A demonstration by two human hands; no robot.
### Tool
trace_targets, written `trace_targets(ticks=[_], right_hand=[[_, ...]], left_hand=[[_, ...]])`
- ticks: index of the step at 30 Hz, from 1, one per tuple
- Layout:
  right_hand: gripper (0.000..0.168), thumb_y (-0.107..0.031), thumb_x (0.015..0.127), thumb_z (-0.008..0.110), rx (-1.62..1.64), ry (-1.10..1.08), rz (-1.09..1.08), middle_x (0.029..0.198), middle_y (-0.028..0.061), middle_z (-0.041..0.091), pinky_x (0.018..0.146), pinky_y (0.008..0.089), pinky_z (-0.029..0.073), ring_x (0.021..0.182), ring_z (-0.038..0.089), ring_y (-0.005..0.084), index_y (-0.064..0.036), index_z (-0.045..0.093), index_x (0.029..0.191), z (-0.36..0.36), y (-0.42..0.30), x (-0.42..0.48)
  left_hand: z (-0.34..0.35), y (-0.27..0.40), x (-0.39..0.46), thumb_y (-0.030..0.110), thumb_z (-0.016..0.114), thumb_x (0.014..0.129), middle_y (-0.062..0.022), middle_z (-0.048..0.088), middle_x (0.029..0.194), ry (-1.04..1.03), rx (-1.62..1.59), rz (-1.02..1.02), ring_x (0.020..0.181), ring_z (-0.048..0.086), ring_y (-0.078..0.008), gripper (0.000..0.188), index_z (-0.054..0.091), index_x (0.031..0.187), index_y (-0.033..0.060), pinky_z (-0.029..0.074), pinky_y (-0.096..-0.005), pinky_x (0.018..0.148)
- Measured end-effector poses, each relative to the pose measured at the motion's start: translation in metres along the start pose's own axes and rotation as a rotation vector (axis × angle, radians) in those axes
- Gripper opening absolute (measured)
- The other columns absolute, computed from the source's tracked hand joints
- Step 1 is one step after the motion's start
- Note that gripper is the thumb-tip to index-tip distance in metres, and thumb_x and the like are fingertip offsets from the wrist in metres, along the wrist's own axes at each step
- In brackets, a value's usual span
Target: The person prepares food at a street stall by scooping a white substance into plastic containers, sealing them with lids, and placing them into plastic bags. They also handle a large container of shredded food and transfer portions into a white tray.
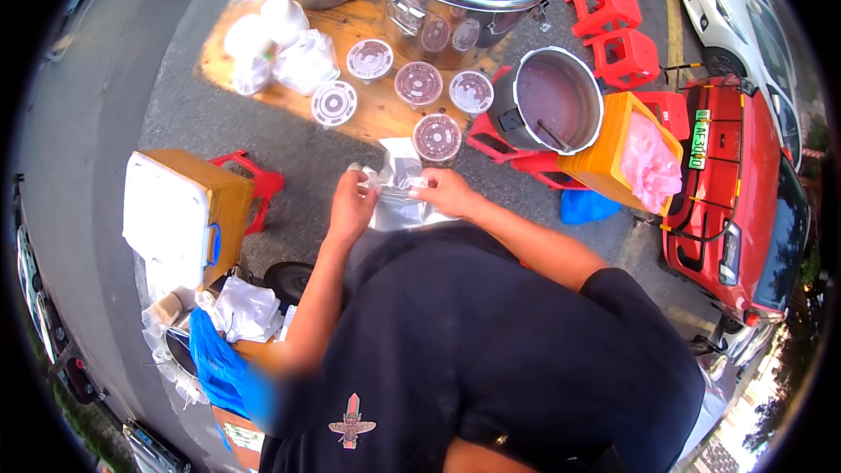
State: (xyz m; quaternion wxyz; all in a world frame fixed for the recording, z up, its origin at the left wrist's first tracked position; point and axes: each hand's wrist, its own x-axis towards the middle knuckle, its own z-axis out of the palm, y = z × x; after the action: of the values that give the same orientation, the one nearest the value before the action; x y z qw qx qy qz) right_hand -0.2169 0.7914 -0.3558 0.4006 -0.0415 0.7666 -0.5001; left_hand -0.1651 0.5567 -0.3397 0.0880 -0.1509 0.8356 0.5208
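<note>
My left hand and my right hand each pinch a side of a thin white plastic bag held low in front of my dark shirt. Its upper part stands up against the edge of the wooden table. What the bag holds, if anything, I cannot tell. Just beyond my right hand, a lidded plastic cup of dark purplish contents sits at the table edge. Several more lidded cups stand farther back. Knotted white bags with something inside rest at the table's left.
Two large steel pots stand at the back. At right, a pot of purplish liquid rests on red stools, beside a yellow crate with a pink bag. A yellow box with white lid stands left. A red car is parked right.
</note>
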Motion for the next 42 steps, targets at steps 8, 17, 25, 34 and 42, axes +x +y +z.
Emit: trace_targets(ticks=[8,17,25,34,42], right_hand=[[0.023,-0.019,0.094,0.074,0.711,0.123,0.051,0.097,0.0026,0.07,0.075,0.0266,0.052,0.087,0.062,0.0088,-0.002,0.066,0.107,0.021,-0.001,-0.014],[0.026,-0.027,0.091,0.075,-0.022,0.167,0.144,0.087,0.0029,0.066,0.065,0.0304,0.05,0.073,0.061,0.0138,-0.007,0.062,0.101,-0.011,0.12,-0.004],[0.053,-0.026,0.079,0.083,-0.439,0.592,-0.3,0.085,0.0067,0.068,0.077,0.0388,0.054,0.082,0.068,0.0248,-0.01,0.061,0.125,-0.027,0.048,-0.034],[0.022,-0.018,0.098,0.065,0.429,-0.142,0.113,0.103,0.0044,0.071,0.082,0.0332,0.055,0.096,0.068,0.0177,-0.006,0.068,0.116,-0.037,0.042,-0.007],[0.024,-0.024,0.101,0.062,1.235,-0.257,0.438,0.104,0.0083,0.069,0.081,0.0355,0.057,0.094,0.069,0.0202,-0.004,0.064,0.114,-0.061,0.093,-0.028]], left_hand=[[0.054,0.006,-0.009,0.038,0.076,0.091,-0.0038,0.064,0.08,-0.438,-0.443,-0.309,0.069,0.055,-0.012,0.037,0.063,0.092,0.0033,0.049,-0.031,0.065],[0.046,0.008,0.005,0.012,0.062,0.098,-0.0024,0.063,0.083,-0.398,-1.501,-0.525,0.077,0.061,-0.0148,0.01,0.06,0.089,0.0082,0.052,-0.0373,0.085],[0.043,0.001,0.019,0.013,0.069,0.095,0.0036,0.057,0.083,-0.565,-1.207,-0.367,0.07,0.052,-0.0072,0.015,0.053,0.095,0.0128,0.044,-0.0253,0.063],[0.023,0.0,0.025,0.009,0.067,0.09,-0.007,0.07,0.093,-0.392,0.229,0.037,0.091,0.067,-0.0212,0.024,0.059,0.112,0.0023,0.052,-0.0359,0.079],[0.024,-0.087,-0.001,0.005,0.058,0.097,-0.013,0.064,0.122,-0.435,-1.521,-0.571,0.111,0.063,-0.0256,0.025,0.058,0.122,0.0045,0.05,-0.0423,0.102]])
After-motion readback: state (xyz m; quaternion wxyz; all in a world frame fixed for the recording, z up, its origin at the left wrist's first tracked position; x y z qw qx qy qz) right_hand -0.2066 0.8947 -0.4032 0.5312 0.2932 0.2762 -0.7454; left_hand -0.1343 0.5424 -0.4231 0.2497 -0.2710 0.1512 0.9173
